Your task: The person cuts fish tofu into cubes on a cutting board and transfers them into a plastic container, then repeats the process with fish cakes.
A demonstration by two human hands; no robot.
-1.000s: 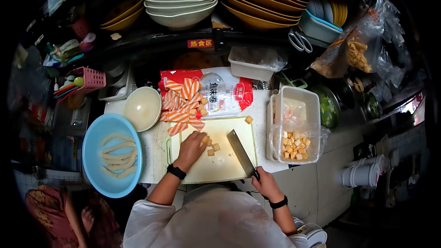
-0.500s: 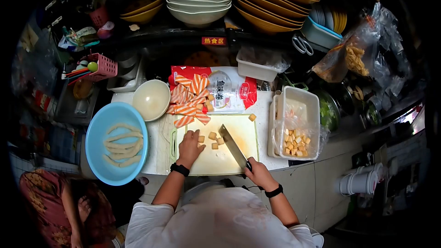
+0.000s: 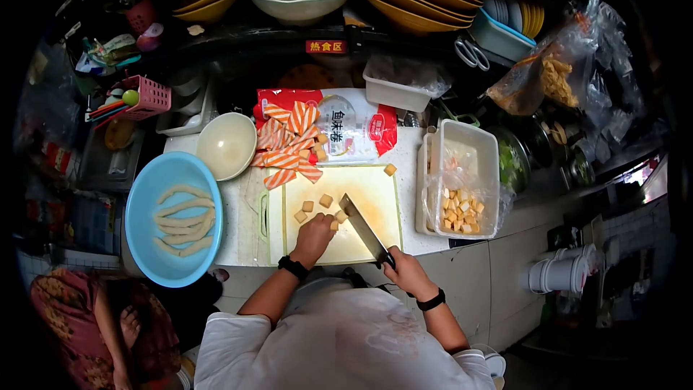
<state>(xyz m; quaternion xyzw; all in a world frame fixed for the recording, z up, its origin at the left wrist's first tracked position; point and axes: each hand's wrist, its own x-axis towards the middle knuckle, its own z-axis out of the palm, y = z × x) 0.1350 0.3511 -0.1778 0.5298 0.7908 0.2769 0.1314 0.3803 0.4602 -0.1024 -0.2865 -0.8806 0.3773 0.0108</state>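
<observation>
My right hand grips the black handle of a cleaver, its blade slanting up and left over the cutting board. Close to the blade, my left hand is curled with its fingers drawn together at a small tan food cube. Another cube lies against the blade. Just beyond my left fingers, several more tan cubes are scattered on the board. One loose cube sits at the board's far right corner.
Orange-striped wrappers lie on a red-and-white food bag. To the left are a cream bowl and a blue basin holding pale strips. A white bin with cubes stands right. A seated person is at lower left.
My left hand has moved right, toward the blade, and its fingers have drawn in. Several cubes now lie farther left on the board. The cleaver stays in my right hand; the view shifted slightly.
</observation>
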